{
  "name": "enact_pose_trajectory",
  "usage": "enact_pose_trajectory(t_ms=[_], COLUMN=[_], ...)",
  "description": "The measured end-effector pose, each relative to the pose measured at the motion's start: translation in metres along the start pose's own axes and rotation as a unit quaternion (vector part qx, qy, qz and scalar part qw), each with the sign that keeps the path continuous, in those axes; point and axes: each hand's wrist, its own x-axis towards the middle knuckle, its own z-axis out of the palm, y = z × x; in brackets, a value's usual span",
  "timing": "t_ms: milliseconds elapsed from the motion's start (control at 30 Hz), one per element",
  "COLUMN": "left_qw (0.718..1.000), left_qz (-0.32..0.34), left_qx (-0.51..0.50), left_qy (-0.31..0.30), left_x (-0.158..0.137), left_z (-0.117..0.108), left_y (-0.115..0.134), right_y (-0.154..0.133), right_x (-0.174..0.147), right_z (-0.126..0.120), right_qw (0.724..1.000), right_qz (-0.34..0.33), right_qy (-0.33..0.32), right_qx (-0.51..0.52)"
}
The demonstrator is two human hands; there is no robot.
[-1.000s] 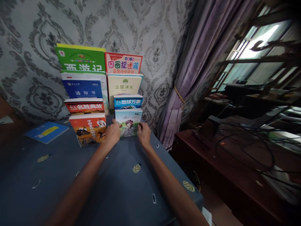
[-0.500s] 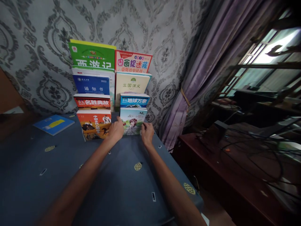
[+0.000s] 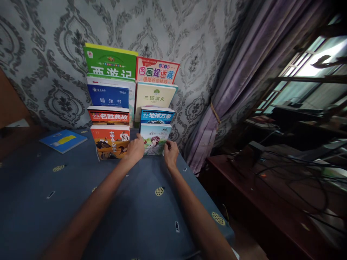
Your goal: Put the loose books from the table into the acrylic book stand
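My left hand (image 3: 136, 147) is closed at the left edge of a pale blue book (image 3: 154, 137) with a girl drawn on its cover. My right hand (image 3: 171, 151) pinches the same book's right edge. Its base meets the cloth, and it stands nearly upright before a blue book (image 3: 157, 115). Behind these rise a cream book (image 3: 153, 94) and a red picture book (image 3: 157, 70). Just left of my left hand stands an orange book (image 3: 112, 142), fronting a red book (image 3: 108, 116), a dark blue one (image 3: 110, 95) and a tall green one (image 3: 110, 61).
A blue book with a yellow patch (image 3: 63, 141) lies flat at the left. The dark blue tablecloth (image 3: 151, 224) ends at the right, near a purple curtain (image 3: 214, 115). Beyond is a dark red desk (image 3: 230, 180) with tangled cables. Patterned wallpaper (image 3: 189, 39) backs the books.
The view has shifted slightly, so the books appear a little further right. Both hands stay at the pale blue book's edges; no book has visibly changed place.
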Motion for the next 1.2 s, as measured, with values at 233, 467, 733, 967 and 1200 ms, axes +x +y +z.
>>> enact_pose_trajectory(t_ms=[233, 467, 733, 967, 1200], left_qw=[1.0, 1.0, 1.0, 1.0, 0.991], left_qz=[-0.004, -0.001, 0.008, 0.029, 0.136], left_qx=[-0.002, -0.004, -0.002, 0.002, 0.006], left_qy=[-0.004, -0.011, -0.015, -0.008, 0.0], left_x=[0.001, 0.002, 0.001, -0.026, -0.104], left_z=[-0.001, -0.001, 0.0, -0.004, 0.03], left_y=[0.002, 0.001, -0.002, 0.002, -0.015], right_y=[0.001, -0.003, -0.042, -0.042, -0.034], right_x=[-0.001, -0.004, -0.02, -0.03, -0.032], right_z=[0.001, 0.001, -0.003, 0.006, 0.009], right_qw=[1.0, 1.0, 0.99, 0.968, 0.971], right_qz=[0.011, 0.022, -0.118, -0.164, -0.16], right_qy=[0.008, 0.014, -0.071, -0.159, -0.157], right_qx=[0.0, 0.001, -0.035, -0.102, -0.084])
